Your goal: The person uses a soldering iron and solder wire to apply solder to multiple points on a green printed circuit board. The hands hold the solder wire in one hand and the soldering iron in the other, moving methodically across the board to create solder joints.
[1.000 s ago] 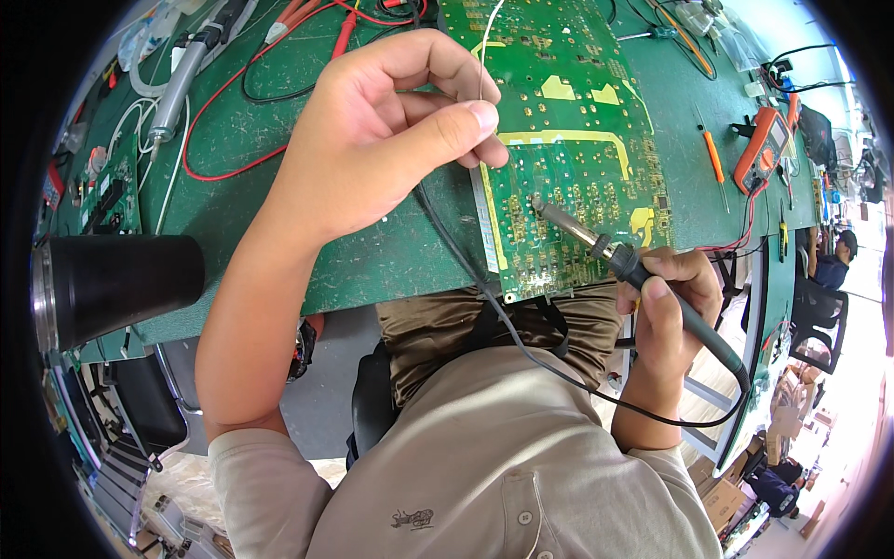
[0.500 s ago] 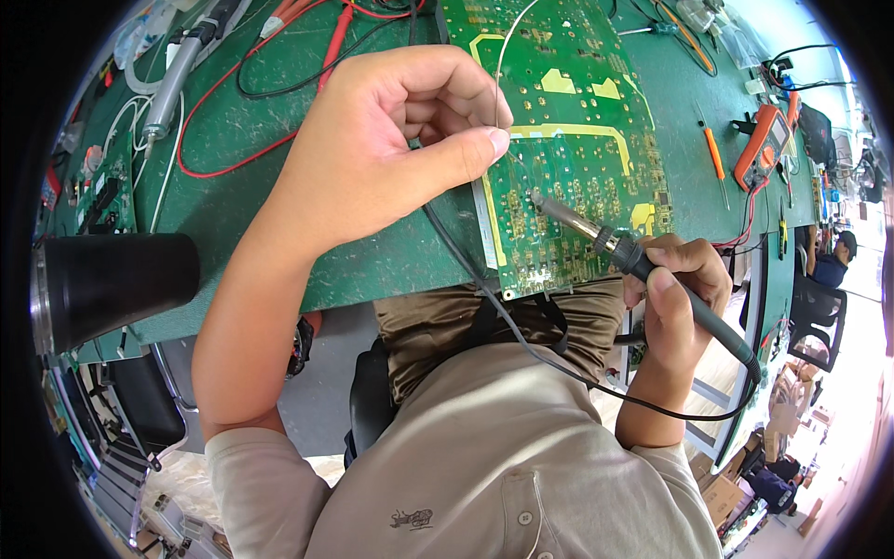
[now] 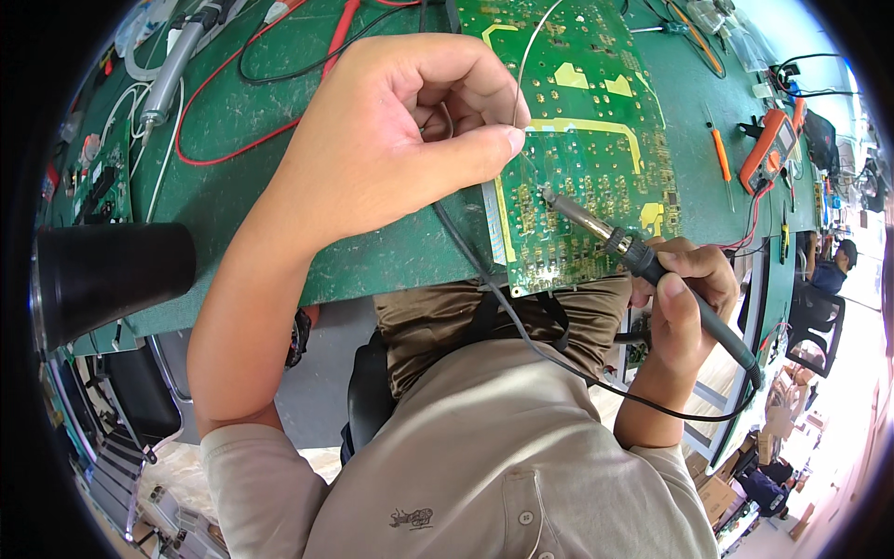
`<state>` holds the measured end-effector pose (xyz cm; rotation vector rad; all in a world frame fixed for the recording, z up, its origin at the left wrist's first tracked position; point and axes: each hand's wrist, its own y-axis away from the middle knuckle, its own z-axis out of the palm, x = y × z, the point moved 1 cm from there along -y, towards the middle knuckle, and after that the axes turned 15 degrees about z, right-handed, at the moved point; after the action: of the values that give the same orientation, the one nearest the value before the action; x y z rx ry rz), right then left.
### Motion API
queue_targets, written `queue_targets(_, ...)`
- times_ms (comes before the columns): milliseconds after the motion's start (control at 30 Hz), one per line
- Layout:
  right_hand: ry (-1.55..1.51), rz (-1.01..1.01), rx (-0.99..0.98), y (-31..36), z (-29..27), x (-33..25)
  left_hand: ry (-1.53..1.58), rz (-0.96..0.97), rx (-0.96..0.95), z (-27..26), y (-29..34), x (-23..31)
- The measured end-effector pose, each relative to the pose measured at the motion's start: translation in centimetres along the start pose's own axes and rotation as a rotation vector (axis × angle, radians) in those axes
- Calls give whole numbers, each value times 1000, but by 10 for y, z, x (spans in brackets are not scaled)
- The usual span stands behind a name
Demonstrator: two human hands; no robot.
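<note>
Pinches wire (image 3: 532,47) in left fingers (image 3: 494,149), grips soldering iron (image 3: 629,249) in right fingers (image 3: 676,306), could scorch circuit board (image 3: 596,107) by lingering.

a scuffed green worktop (image 3: 372,268) carries a green rectangular circuit board with yellow patches (image 3: 591,154), a black cylindrical container (image 3: 116,279), a thin red cable (image 3: 212,165), an orange-handled screwdriver (image 3: 721,156) and an orange-and-grey handheld multimeter (image 3: 769,154).

Bright light fills the view, washing the far right out to white. Small glints dot the circuit board (image 3: 582,154). The front edge of the desk (image 3: 382,261) bows, and detail softens toward the black, rounded rim.
</note>
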<state>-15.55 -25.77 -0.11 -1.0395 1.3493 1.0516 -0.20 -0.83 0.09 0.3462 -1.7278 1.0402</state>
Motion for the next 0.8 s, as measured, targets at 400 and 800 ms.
queue_targets(400,49,-7,33,5,3,-1,21,-17,-6,2,1,-1)
queue_targets(800,28,11,58,6,5,0,76,19,19,0,0,0)
